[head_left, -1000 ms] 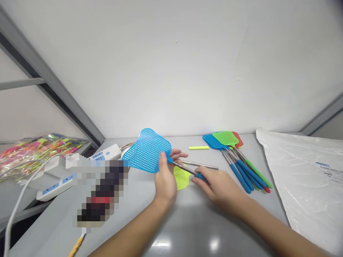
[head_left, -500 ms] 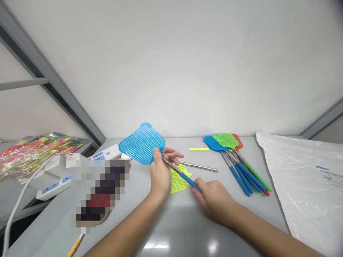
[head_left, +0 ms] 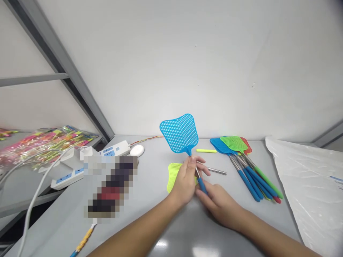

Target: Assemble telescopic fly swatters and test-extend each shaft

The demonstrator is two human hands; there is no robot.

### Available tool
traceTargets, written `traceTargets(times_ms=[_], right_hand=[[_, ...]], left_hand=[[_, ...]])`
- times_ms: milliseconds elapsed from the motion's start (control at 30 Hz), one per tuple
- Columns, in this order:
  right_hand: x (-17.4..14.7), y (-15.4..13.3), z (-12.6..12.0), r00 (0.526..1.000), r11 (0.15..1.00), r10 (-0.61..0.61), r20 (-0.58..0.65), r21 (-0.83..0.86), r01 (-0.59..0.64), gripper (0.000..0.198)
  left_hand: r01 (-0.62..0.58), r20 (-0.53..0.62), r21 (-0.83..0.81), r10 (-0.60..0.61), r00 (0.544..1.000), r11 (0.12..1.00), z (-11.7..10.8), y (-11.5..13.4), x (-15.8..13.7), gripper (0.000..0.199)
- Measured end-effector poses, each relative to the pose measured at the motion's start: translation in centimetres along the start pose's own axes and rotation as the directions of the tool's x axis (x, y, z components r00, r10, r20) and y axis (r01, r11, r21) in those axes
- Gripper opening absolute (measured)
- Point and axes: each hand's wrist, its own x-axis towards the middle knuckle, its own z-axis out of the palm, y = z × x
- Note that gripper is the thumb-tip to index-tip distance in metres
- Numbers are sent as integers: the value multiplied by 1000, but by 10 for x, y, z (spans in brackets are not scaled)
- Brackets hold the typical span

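Note:
Both hands hold a blue fly swatter (head_left: 179,134), its mesh head raised and tilted to the left. My left hand (head_left: 187,180) pinches the metal rod just below the head, thumb on the near side and the other fingers partly spread behind. Around the lower end of the blue grip, my right hand (head_left: 215,201) is closed. A yellow-green swatter head (head_left: 173,175) lies on the table, partly covered by my left hand. Behind my fingers rests a loose metal rod (head_left: 218,171). Farther back is a short yellow tube (head_left: 206,151).
Several swatters (head_left: 249,175) with blue, green and red parts lie piled at the right. A white plastic bag (head_left: 308,185) covers the right edge. At left are power strips (head_left: 115,148), a white round object (head_left: 137,150), a pixelated item (head_left: 111,189) and bagged colourful goods (head_left: 53,142).
The blue swatter has swung more upright, its head moving right and up in view. My hands have come closer together along it. The camera view has shifted left.

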Motion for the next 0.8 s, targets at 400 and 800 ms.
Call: traceTargets(times_ms=[400, 800], right_hand=[[3, 11, -1, 993, 962, 13, -118, 272, 20, 19], [7, 15, 0, 983, 893, 41, -177, 448, 43, 37]], left_hand=[[108, -49, 16, -107, 993, 994, -1, -7, 1, 36], [73, -60, 110, -67, 996, 991, -6, -10, 7, 34]])
